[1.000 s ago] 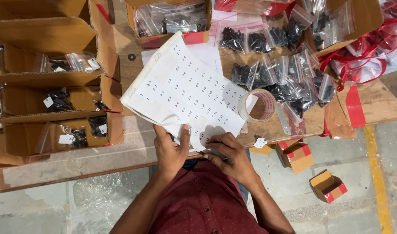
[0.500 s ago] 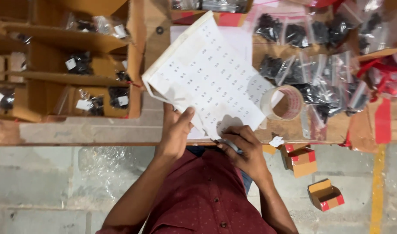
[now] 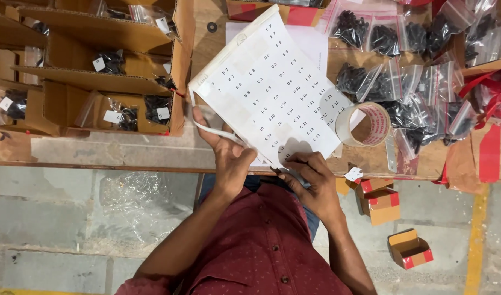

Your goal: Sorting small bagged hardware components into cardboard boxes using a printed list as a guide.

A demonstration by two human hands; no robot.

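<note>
Paper sheet (image 3: 272,87), white and flat, with rows of small labels, lies tilted on the wooden table (image 3: 125,153). Left hand (image 3: 228,161) pinches its lower edge, where a thin strip curls away. Right hand (image 3: 313,183) closes on the lower corner; its fingertips are partly hidden. One tape roll (image 3: 365,124) sits beside many clear bags (image 3: 403,71) of dark parts, and two small boxes (image 3: 379,199) are on the floor.

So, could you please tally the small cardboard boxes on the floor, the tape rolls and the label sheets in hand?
Small cardboard boxes on the floor: 2
Tape roll on the workbench: 1
Label sheet held by the left hand and right hand: 1
Total: 4
</note>
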